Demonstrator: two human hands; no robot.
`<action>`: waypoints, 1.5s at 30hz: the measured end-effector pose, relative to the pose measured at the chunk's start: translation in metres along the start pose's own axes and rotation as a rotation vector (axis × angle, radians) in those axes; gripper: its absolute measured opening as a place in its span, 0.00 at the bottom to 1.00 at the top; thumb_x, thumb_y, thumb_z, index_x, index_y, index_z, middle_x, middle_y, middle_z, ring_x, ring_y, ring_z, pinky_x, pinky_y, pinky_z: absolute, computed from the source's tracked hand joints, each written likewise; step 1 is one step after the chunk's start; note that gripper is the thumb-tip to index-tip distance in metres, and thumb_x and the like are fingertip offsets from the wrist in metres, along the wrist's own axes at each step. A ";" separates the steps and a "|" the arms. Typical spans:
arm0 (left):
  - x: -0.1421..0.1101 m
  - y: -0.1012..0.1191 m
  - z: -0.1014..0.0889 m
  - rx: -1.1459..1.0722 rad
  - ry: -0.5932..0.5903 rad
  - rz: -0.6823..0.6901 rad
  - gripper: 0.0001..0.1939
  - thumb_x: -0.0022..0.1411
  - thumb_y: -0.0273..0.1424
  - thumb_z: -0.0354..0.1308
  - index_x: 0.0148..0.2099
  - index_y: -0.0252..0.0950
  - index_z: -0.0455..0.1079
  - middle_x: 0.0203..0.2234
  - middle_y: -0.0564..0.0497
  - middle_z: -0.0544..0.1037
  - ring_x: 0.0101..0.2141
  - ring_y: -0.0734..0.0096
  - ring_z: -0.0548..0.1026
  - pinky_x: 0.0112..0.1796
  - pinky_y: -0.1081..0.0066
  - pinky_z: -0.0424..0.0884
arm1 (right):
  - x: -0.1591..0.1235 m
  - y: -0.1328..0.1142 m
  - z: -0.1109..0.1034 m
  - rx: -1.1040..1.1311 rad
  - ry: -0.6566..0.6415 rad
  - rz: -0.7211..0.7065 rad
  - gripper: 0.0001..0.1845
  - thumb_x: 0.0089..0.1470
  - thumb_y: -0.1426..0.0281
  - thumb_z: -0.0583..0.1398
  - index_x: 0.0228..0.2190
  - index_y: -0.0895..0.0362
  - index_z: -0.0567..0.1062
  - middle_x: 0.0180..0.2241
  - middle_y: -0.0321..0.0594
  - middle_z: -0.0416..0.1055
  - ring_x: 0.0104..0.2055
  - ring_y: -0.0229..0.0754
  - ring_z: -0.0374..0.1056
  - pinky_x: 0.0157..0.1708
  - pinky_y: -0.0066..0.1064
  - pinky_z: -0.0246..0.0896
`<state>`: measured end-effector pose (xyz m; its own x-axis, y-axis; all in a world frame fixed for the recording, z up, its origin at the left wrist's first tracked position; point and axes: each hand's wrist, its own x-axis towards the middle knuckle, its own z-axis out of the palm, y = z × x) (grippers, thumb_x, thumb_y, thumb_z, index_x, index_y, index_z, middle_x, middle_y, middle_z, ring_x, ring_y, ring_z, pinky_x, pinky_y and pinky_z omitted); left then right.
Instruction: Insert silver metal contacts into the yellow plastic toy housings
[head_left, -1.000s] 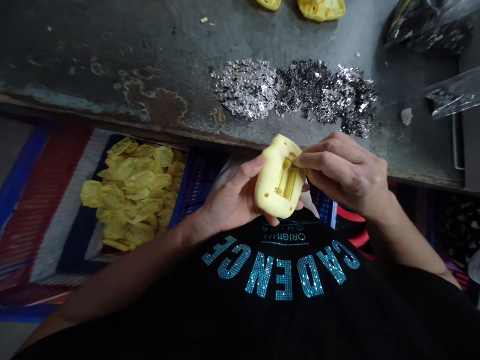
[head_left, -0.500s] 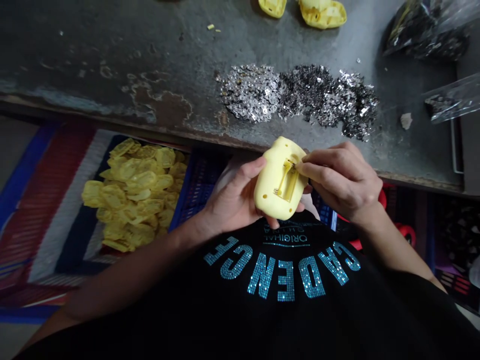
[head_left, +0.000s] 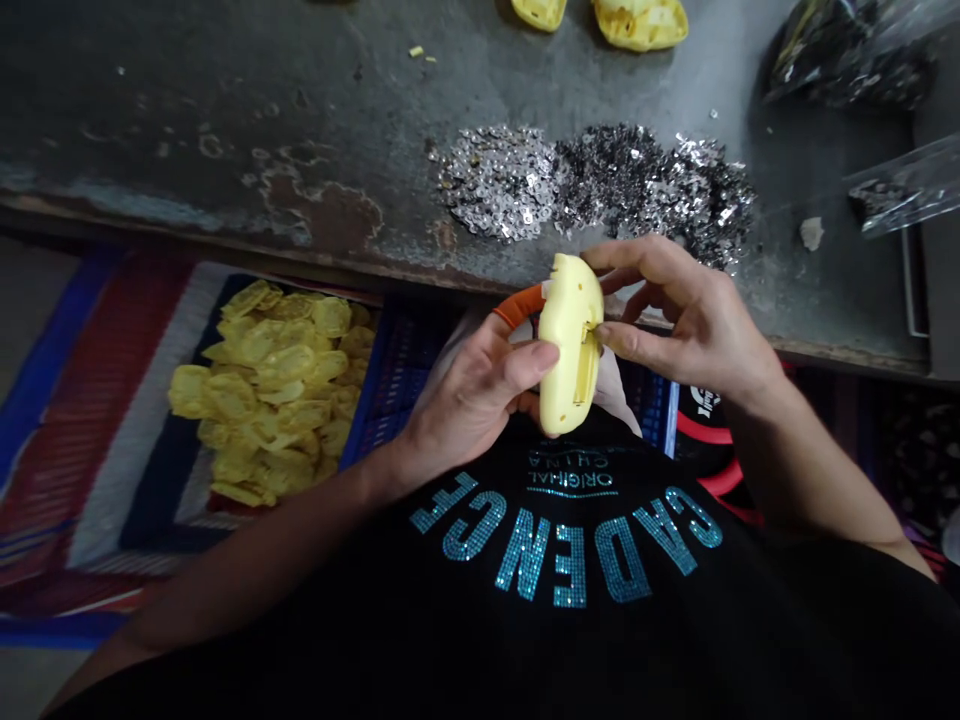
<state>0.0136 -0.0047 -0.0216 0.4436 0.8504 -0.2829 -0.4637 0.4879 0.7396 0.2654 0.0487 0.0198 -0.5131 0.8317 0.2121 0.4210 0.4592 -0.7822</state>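
A yellow plastic casing [head_left: 559, 375] with an oblong battery compartment stands tilted on its side in front of my chest. My left hand [head_left: 476, 390] is closed round its left side, thumb on the outer face. An orange finger cover [head_left: 519, 305] sits on one of my left fingers, behind the casing. My right hand [head_left: 686, 320] has its thumb tip at the upper end of the compartment and its fingers over the casing's top edge. Dark metal shows in the compartment near that thumb. Beyond the hands lie heaps of small metal contact plates [head_left: 499, 185] on the metal table [head_left: 225, 110].
Several yellow casing pieces [head_left: 274, 370] fill a blue crate [head_left: 360, 400] below the table at left. More yellow shells [head_left: 641, 22] lie at the table's far side. Plastic bags of dark metal parts [head_left: 847, 60] are at upper right. The table's front edge [head_left: 420, 280] is just beyond my hands.
The casing has turned from facing up to nearly edge-on, its compartment now facing right. My right hand has gone from a pinch at the compartment to fingers over the top edge.
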 end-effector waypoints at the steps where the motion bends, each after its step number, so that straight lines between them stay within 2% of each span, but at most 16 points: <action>1: -0.001 -0.001 -0.001 0.027 0.005 0.023 0.36 0.68 0.47 0.79 0.72 0.47 0.74 0.54 0.48 0.90 0.38 0.56 0.91 0.29 0.70 0.81 | 0.003 0.000 0.000 -0.006 -0.020 -0.010 0.27 0.69 0.58 0.72 0.64 0.52 0.79 0.60 0.48 0.81 0.54 0.49 0.82 0.43 0.37 0.83; 4: -0.003 -0.004 -0.004 0.090 -0.030 0.075 0.31 0.72 0.44 0.76 0.72 0.48 0.76 0.51 0.49 0.91 0.37 0.61 0.89 0.31 0.71 0.80 | 0.007 -0.002 0.005 -0.053 -0.021 -0.032 0.25 0.67 0.62 0.71 0.62 0.52 0.78 0.59 0.47 0.81 0.53 0.49 0.81 0.44 0.38 0.84; 6: -0.003 -0.005 -0.006 0.120 -0.034 0.093 0.29 0.73 0.44 0.76 0.70 0.46 0.78 0.49 0.48 0.91 0.38 0.63 0.89 0.34 0.72 0.81 | 0.007 -0.001 0.012 -0.084 0.027 -0.038 0.25 0.65 0.63 0.71 0.60 0.52 0.78 0.57 0.45 0.81 0.52 0.48 0.81 0.43 0.37 0.83; 10: -0.005 -0.007 -0.011 0.192 0.042 0.124 0.26 0.73 0.46 0.76 0.66 0.40 0.83 0.50 0.45 0.92 0.42 0.63 0.88 0.39 0.72 0.82 | 0.003 0.007 0.028 -0.125 0.168 -0.073 0.25 0.63 0.65 0.70 0.59 0.50 0.77 0.53 0.43 0.81 0.51 0.48 0.80 0.44 0.39 0.83; 13: -0.005 -0.012 -0.018 0.214 0.088 0.141 0.22 0.74 0.45 0.75 0.62 0.38 0.86 0.48 0.46 0.92 0.43 0.65 0.88 0.42 0.73 0.82 | 0.001 0.013 0.037 -0.137 0.220 -0.094 0.25 0.62 0.66 0.71 0.59 0.51 0.78 0.53 0.44 0.82 0.51 0.49 0.80 0.46 0.41 0.84; 16: 0.000 -0.017 -0.025 0.146 0.102 0.070 0.23 0.73 0.48 0.75 0.58 0.37 0.87 0.46 0.45 0.92 0.41 0.64 0.89 0.41 0.70 0.84 | 0.002 0.014 0.039 -0.154 0.207 -0.063 0.26 0.62 0.67 0.72 0.60 0.52 0.79 0.52 0.45 0.82 0.50 0.50 0.80 0.48 0.45 0.84; 19: 0.005 -0.016 -0.032 0.060 0.113 -0.019 0.27 0.66 0.52 0.80 0.53 0.35 0.84 0.42 0.45 0.91 0.36 0.64 0.89 0.37 0.70 0.85 | 0.008 0.015 0.035 -0.122 0.135 -0.022 0.26 0.66 0.64 0.72 0.62 0.49 0.79 0.55 0.46 0.83 0.52 0.51 0.80 0.48 0.45 0.84; 22: 0.006 -0.007 -0.041 -0.041 0.138 -0.001 0.30 0.60 0.49 0.84 0.55 0.41 0.78 0.45 0.48 0.92 0.39 0.59 0.91 0.35 0.69 0.86 | 0.029 0.026 0.026 -0.048 0.066 -0.024 0.23 0.71 0.57 0.71 0.63 0.48 0.80 0.55 0.45 0.84 0.53 0.51 0.81 0.49 0.46 0.83; 25: 0.001 0.008 -0.050 -0.137 0.140 0.092 0.32 0.62 0.43 0.83 0.63 0.46 0.75 0.52 0.48 0.92 0.48 0.53 0.92 0.44 0.62 0.89 | 0.057 0.046 0.025 -0.346 0.144 -0.052 0.12 0.76 0.61 0.65 0.56 0.46 0.85 0.55 0.44 0.85 0.56 0.56 0.79 0.58 0.56 0.77; 28: -0.004 0.022 -0.056 -0.134 0.137 0.165 0.33 0.68 0.41 0.78 0.71 0.43 0.73 0.56 0.44 0.91 0.51 0.53 0.91 0.49 0.63 0.89 | 0.075 0.063 0.033 -0.693 0.127 -0.058 0.12 0.76 0.66 0.64 0.55 0.44 0.86 0.61 0.44 0.83 0.63 0.64 0.74 0.60 0.65 0.70; 31: -0.005 0.028 -0.059 -0.104 0.176 0.211 0.35 0.68 0.47 0.77 0.71 0.39 0.76 0.55 0.40 0.91 0.52 0.51 0.91 0.48 0.63 0.89 | 0.066 0.066 0.039 -0.771 0.074 -0.093 0.12 0.76 0.65 0.65 0.56 0.41 0.86 0.63 0.42 0.81 0.65 0.63 0.72 0.58 0.61 0.68; 34: -0.002 0.026 -0.060 -0.104 0.227 0.221 0.39 0.65 0.52 0.78 0.70 0.40 0.78 0.56 0.39 0.91 0.52 0.47 0.91 0.50 0.58 0.90 | 0.038 0.060 0.031 -0.741 0.121 -0.112 0.08 0.77 0.65 0.65 0.50 0.41 0.86 0.60 0.39 0.83 0.63 0.59 0.72 0.57 0.57 0.66; 38: 0.004 0.019 -0.061 -0.107 0.205 0.184 0.38 0.68 0.50 0.74 0.74 0.40 0.75 0.57 0.38 0.91 0.51 0.41 0.91 0.36 0.63 0.87 | 0.013 0.055 0.018 -0.679 0.238 -0.049 0.05 0.75 0.66 0.68 0.47 0.43 0.85 0.52 0.38 0.84 0.56 0.54 0.73 0.54 0.51 0.63; 40: 0.004 0.016 -0.061 -0.097 0.197 0.174 0.37 0.70 0.48 0.72 0.75 0.40 0.74 0.57 0.38 0.91 0.53 0.40 0.91 0.34 0.66 0.86 | 0.012 0.055 0.020 -0.651 0.232 -0.020 0.05 0.76 0.65 0.67 0.47 0.44 0.86 0.47 0.37 0.84 0.53 0.52 0.73 0.52 0.49 0.61; 43: 0.003 0.015 -0.059 -0.079 0.203 0.181 0.38 0.69 0.50 0.74 0.74 0.40 0.75 0.56 0.39 0.91 0.57 0.40 0.89 0.40 0.63 0.88 | 0.019 0.056 0.032 -0.636 0.160 0.033 0.08 0.77 0.62 0.65 0.47 0.44 0.87 0.44 0.38 0.82 0.51 0.53 0.71 0.52 0.49 0.59; 45: 0.001 0.015 -0.057 -0.070 0.206 0.177 0.39 0.68 0.54 0.74 0.72 0.39 0.77 0.55 0.39 0.91 0.56 0.41 0.90 0.40 0.63 0.89 | 0.024 0.056 0.039 -0.652 0.130 0.051 0.09 0.77 0.60 0.65 0.47 0.45 0.87 0.44 0.40 0.82 0.51 0.54 0.71 0.52 0.49 0.58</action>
<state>-0.0366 0.0151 -0.0452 0.1888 0.9423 -0.2766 -0.5753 0.3344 0.7465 0.2473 0.0821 -0.0420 -0.4032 0.8694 0.2855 0.8295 0.4790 -0.2871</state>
